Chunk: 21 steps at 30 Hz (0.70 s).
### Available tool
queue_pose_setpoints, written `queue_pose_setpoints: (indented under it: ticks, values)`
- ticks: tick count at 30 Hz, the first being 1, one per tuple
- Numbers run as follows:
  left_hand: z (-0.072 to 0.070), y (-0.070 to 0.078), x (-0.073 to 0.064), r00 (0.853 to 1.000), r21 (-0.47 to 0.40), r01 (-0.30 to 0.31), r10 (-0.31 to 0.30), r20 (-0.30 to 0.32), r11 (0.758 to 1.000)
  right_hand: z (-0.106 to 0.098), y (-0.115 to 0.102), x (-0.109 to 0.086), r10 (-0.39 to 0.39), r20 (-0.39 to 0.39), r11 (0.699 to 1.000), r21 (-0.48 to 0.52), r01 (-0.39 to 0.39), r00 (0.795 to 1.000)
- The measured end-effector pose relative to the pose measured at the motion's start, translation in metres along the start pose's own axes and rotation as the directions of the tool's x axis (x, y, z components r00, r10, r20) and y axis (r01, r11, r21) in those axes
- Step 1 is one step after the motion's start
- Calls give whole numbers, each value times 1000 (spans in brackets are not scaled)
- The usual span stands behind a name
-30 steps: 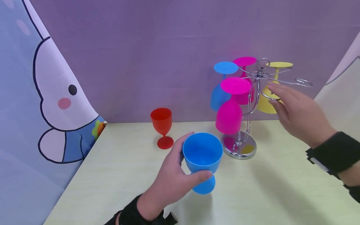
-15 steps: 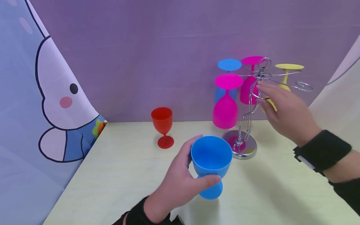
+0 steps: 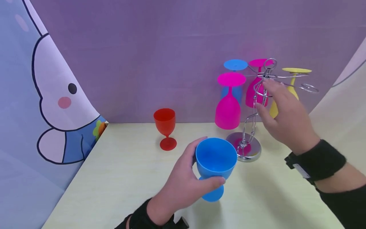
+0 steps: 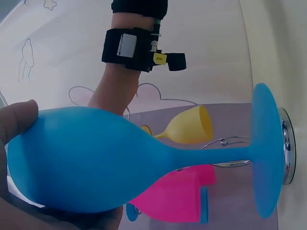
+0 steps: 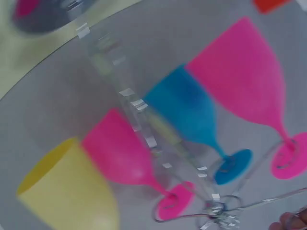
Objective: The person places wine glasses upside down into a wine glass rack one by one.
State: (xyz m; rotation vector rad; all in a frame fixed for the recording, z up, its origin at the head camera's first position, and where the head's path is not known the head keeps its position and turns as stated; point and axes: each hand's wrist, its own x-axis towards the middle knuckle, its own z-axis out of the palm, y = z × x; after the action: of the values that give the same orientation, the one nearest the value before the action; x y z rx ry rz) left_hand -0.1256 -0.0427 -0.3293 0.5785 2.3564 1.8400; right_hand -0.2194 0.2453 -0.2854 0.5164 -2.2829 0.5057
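Observation:
My left hand (image 3: pixel 183 184) grips a blue plastic goblet (image 3: pixel 216 156) by its bowl, upright with its mouth up. In the left wrist view the stem and round foot of this blue goblet (image 4: pixel 266 151) stick out from the hand. My right hand (image 3: pixel 288 117) is at a chrome wire glass rack (image 3: pixel 248 148), its fingers beside the front wire loop and its thumb spread below them. From the rack hang upside down two pink goblets (image 3: pixel 227 111), another blue goblet (image 3: pixel 235 65) and a yellow goblet (image 3: pixel 296 70), which the right hand partly hides.
A red goblet (image 3: pixel 165 122) stands upright on the pale table (image 3: pixel 137 178), left of the rack. Behind rises a purple backdrop (image 3: pixel 137 63), and a cartoon-printed cloth (image 3: pixel 63 95) borders the left side. An unloaded rack arm (image 3: pixel 308 88) reaches out to the right.
The rack's top has turned: the front pink goblet has shifted left and the yellow one right. My right hand has moved left, and my left hand has carried the blue goblet slightly right.

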Motion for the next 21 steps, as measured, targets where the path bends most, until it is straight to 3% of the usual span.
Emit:
queue_pose_setpoints:
  ticks: [5, 8, 10, 12, 15, 17, 21]
  values:
    - [-2, 2, 2, 1000, 4, 10, -10, 1, 1000, -5, -22, -8, 92, -123, 985, 156, -72, 988]
    - [-3, 4, 2, 1000, -4, -4, 4, 1, 1000, -12, -42, -15, 170, -187, 958, 262, -118, 968]
    - [-4, 5, 1, 1000, -16, -16, 16, -3, 1000, -17, -56, -21, 206, -227, 922, 372, -110, 952]
    - [-6, 6, 0, 1000, -35, -27, 26, -10, 999, -19, -68, -30, 230, -255, 838, 543, -57, 939]
    - [-7, 7, 0, 1000, -67, -24, 23, -18, 997, -17, -80, -46, 247, -251, 636, 770, 38, 936]
    - [-8, 7, -1, 1000, -90, -10, 9, -17, 996, -15, -85, -58, 285, -192, 516, 857, 19, 939]
    - [-10, 9, -1, 999, -129, 42, -43, -9, 991, -10, -90, -75, 336, -17, 427, 894, -136, 942]
